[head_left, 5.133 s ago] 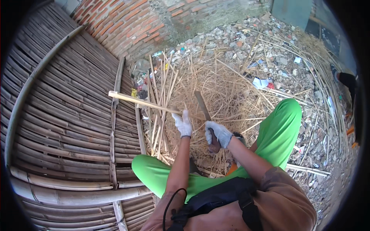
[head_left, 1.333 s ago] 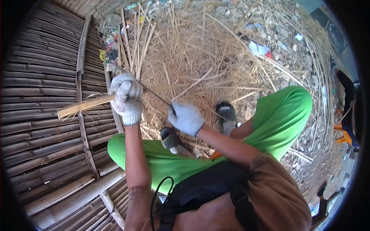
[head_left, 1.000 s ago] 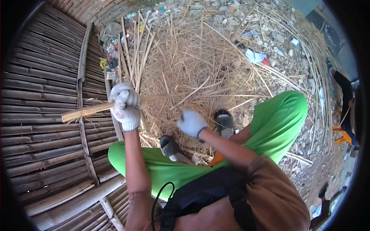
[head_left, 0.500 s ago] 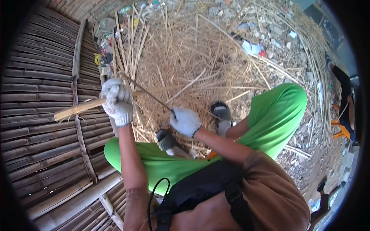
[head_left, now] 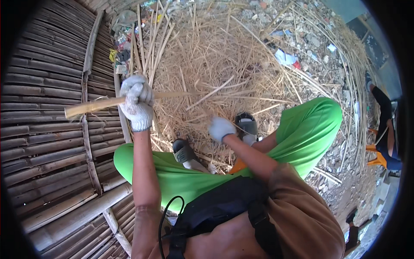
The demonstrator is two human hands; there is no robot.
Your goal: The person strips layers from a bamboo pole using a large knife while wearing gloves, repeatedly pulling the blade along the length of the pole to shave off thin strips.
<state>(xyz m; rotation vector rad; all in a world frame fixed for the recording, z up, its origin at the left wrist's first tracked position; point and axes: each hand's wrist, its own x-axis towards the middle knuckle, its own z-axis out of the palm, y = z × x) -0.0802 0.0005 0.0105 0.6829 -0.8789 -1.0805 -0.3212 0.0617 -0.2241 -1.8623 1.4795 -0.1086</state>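
At nine o'clock, a slatted bamboo panel with grey-brown poles laid side by side. Before it, with the cut end toward nine o'clock, a pale bamboo strip, held almost level. Around this strip, the white-gloved left hand, fingers closed and gripping firmly; the narrower part coming out toward three o'clock, above the ground. At eleven o'clock, farther away, several long pale sticks, partly crossing. From the centre toward eight o'clock, a dark slipper on the left foot. At twelve o'clock, a wide spread of straw-coloured shavings. Close to the centre, the white-gloved right hand, fingers curled but blurred; cannot tell whether gripping something. Just beside it, the right foot's slipper. Between one and two o'clock, a white and blue sheet on the ground. At three o'clock, a knee in green trousers; beyond, another person in dark clothes, near an orange stool.
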